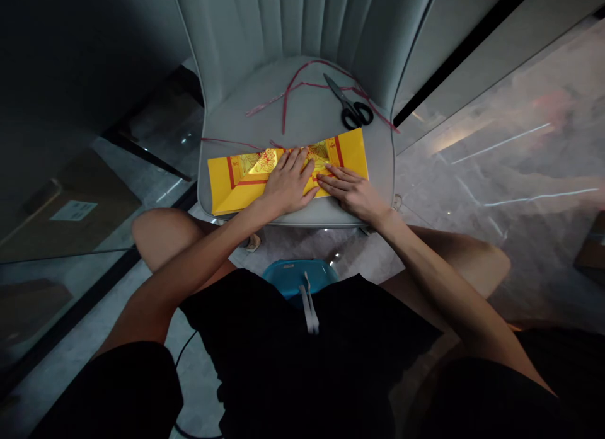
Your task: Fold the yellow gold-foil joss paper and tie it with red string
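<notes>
A folded sheet of yellow paper (pixel 352 150) with red borders and a gold printed pattern lies across the front of a grey chair seat (pixel 227 121). Flat on its middle rests my left hand (pixel 292 181), fingers stretched out toward the chair's back. My right hand (pixel 350 188) presses on the paper's right half, its fingers extended and pointing left, close to the left hand. Behind the paper lie black-handled scissors (pixel 348 105) with their blades apart from the sheet. Thin red ribbon strips (pixel 285 105) loop over the seat, and one strand runs behind the paper's upper left edge.
The padded chair back (pixel 302 23) rises at the far side of the seat. A blue plastic stool (pixel 283 276) shows between the legs. At left, a cardboard box (pixel 75 199) with a white label appears behind or reflected in glass. Shiny marble-patterned floor (pixel 472 168) extends to the right.
</notes>
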`<state>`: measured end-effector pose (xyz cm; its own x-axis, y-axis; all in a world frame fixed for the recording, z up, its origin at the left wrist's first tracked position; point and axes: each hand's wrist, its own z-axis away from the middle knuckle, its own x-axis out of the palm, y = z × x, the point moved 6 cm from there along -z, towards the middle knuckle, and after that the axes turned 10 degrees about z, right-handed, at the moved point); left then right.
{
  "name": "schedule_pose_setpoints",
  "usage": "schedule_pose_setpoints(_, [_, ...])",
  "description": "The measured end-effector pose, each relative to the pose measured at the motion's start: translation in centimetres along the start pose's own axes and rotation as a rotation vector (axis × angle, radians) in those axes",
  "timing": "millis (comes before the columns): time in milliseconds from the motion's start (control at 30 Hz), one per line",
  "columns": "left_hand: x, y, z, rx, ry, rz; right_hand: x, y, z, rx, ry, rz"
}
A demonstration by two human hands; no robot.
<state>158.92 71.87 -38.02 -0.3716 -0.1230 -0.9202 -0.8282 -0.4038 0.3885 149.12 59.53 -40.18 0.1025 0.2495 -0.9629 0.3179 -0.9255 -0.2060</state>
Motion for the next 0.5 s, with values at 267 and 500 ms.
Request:
schedule_pose_setpoints(267, [0.15,-0.09,0.04,0.0,-0.007,0.016,-0.09,-0.04,0.09,0.004,0.005,-0.012])
schedule_pose_setpoints(500, [0.33,-0.24,0.02,0.003,-0.003,0.028,-0.21,-0.12,0.01,0.023,-0.016,-0.005])
